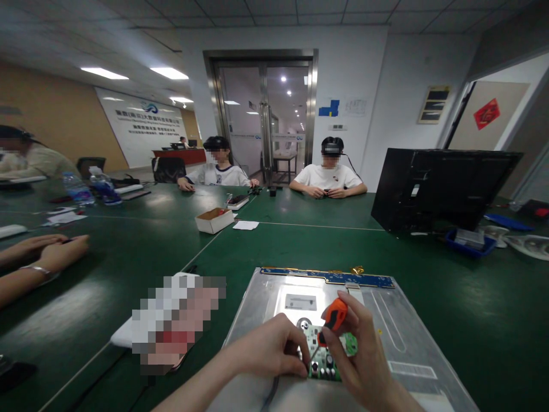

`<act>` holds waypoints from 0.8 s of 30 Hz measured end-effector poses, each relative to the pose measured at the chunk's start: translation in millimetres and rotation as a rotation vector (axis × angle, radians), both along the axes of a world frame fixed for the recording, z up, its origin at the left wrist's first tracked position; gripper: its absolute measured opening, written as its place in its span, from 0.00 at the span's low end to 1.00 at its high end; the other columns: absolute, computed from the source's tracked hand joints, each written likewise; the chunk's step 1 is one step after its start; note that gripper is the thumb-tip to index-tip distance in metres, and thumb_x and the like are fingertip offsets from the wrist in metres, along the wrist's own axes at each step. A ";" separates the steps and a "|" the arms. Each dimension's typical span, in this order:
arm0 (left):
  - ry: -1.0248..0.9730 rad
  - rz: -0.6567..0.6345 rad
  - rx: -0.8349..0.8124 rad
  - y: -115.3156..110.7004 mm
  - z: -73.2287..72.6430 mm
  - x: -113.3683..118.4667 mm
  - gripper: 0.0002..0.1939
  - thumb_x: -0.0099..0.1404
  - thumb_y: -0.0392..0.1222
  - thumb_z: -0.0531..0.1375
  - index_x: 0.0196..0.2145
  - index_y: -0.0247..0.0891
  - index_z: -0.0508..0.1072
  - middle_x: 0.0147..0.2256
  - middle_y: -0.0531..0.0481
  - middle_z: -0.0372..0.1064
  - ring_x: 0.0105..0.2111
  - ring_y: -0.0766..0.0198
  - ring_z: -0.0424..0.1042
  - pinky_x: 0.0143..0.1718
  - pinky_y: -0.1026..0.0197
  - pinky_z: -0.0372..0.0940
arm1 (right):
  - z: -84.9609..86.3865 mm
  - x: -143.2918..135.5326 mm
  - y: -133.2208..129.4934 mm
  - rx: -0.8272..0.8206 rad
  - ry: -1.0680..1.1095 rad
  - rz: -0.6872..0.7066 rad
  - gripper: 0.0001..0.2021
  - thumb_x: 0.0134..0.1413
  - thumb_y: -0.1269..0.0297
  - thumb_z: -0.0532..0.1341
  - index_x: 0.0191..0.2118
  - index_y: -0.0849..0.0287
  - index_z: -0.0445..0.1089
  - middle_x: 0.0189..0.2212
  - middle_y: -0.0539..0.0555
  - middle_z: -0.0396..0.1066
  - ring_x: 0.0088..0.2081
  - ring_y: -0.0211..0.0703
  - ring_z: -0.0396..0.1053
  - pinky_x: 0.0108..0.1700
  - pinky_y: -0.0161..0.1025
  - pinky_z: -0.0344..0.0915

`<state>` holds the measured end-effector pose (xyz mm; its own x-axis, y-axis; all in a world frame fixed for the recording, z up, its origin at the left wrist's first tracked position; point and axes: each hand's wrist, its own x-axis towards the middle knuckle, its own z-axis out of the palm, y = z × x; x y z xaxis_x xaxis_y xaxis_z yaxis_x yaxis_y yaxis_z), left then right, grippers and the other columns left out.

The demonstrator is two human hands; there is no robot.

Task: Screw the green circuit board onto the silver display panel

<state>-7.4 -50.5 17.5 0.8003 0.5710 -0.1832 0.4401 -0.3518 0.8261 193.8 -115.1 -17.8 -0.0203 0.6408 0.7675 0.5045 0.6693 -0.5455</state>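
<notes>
Orange-and-black screwdriver (335, 315) sits clamped in the right hand (366, 355), lower centre of the frame, its shaft slanting down toward a green circuit board (326, 363) on a silver panel (412, 323). At the board's left edge the left hand (277, 346) has its fingers drawn together; whether they clamp anything, I cannot tell

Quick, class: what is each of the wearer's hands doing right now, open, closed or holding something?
Left hand: curled at the board; whether it grips anything cannot be told.
Right hand: closed, holding the screwdriver.
</notes>
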 end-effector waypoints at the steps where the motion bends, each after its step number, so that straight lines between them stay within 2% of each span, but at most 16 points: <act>1: 0.001 -0.004 -0.002 0.3 -0.1 -0.1 0.08 0.54 0.37 0.67 0.34 0.40 0.84 0.19 0.58 0.64 0.20 0.69 0.55 0.21 0.65 0.49 | 0.3 0.0 0.1 0.000 -0.006 0.001 0.30 0.65 0.67 0.59 0.69 0.48 0.50 0.40 0.54 0.74 0.32 0.44 0.76 0.33 0.43 0.77; 5: 0.034 -0.018 0.001 0.3 2.8 -0.5 0.08 0.54 0.37 0.67 0.34 0.40 0.83 0.19 0.58 0.63 0.20 0.68 0.56 0.20 0.65 0.49 | 2.4 -0.4 0.1 -0.001 -0.029 0.010 0.30 0.66 0.67 0.57 0.69 0.47 0.47 0.39 0.54 0.74 0.32 0.44 0.76 0.32 0.43 0.77; 10: 0.041 -0.031 0.030 -1.3 7.0 -0.7 0.09 0.54 0.32 0.67 0.34 0.40 0.83 0.19 0.59 0.61 0.19 0.69 0.56 0.20 0.66 0.48 | 3.5 0.4 -0.5 0.018 -0.039 0.000 0.30 0.67 0.66 0.57 0.70 0.48 0.46 0.39 0.55 0.74 0.32 0.44 0.76 0.33 0.43 0.77; 19: 0.039 -0.026 0.022 -1.6 5.2 -0.2 0.09 0.53 0.33 0.66 0.34 0.39 0.83 0.19 0.59 0.60 0.20 0.69 0.56 0.20 0.66 0.48 | 1.7 1.4 0.0 0.063 -0.091 -0.017 0.31 0.67 0.65 0.57 0.71 0.50 0.46 0.39 0.55 0.74 0.30 0.44 0.76 0.31 0.42 0.77; 24: 0.030 -0.023 0.000 -0.6 3.8 -0.8 0.07 0.54 0.34 0.66 0.32 0.38 0.82 0.19 0.59 0.59 0.20 0.69 0.55 0.21 0.66 0.48 | 14.5 -3.8 0.4 0.099 -0.130 -0.048 0.26 0.70 0.63 0.53 0.69 0.51 0.48 0.36 0.54 0.75 0.25 0.42 0.74 0.27 0.41 0.74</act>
